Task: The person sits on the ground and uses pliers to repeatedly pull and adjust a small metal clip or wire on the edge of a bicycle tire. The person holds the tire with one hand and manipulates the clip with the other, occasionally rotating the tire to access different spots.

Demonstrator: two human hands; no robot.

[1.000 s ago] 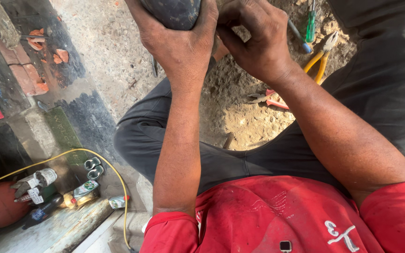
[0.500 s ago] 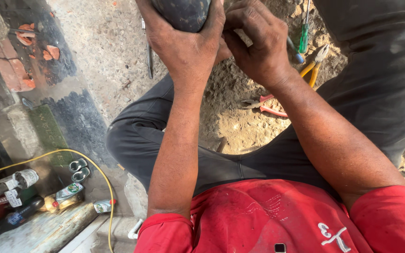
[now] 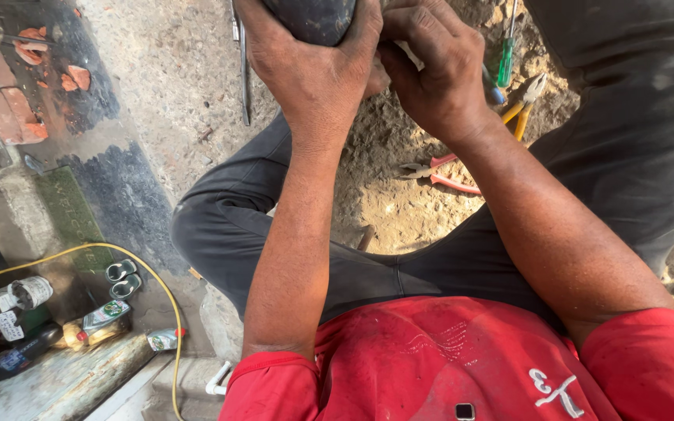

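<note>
My left hand (image 3: 313, 66) wraps around a dark rounded object (image 3: 313, 17) at the top edge of the head view; most of that object is cut off. My right hand (image 3: 434, 74) is closed right beside it, fingers curled around a blue-handled tool (image 3: 493, 92) whose tip is hidden behind the hands. Both forearms reach forward over my dark trousers (image 3: 399, 273) and red shirt (image 3: 446, 366).
On the sandy ground lie red-handled pliers (image 3: 442, 173), yellow-handled pliers (image 3: 520, 109), a green screwdriver (image 3: 506, 58) and a thin metal rod (image 3: 244, 66). At lower left, a yellow cable (image 3: 150, 277), small bottles (image 3: 103, 316) and tape rolls (image 3: 29, 292). Brick pieces (image 3: 17, 117) at upper left.
The view has drifted so the hands sit slightly more to the right and higher. Both hands keep the same grip on the dark object and tool.
</note>
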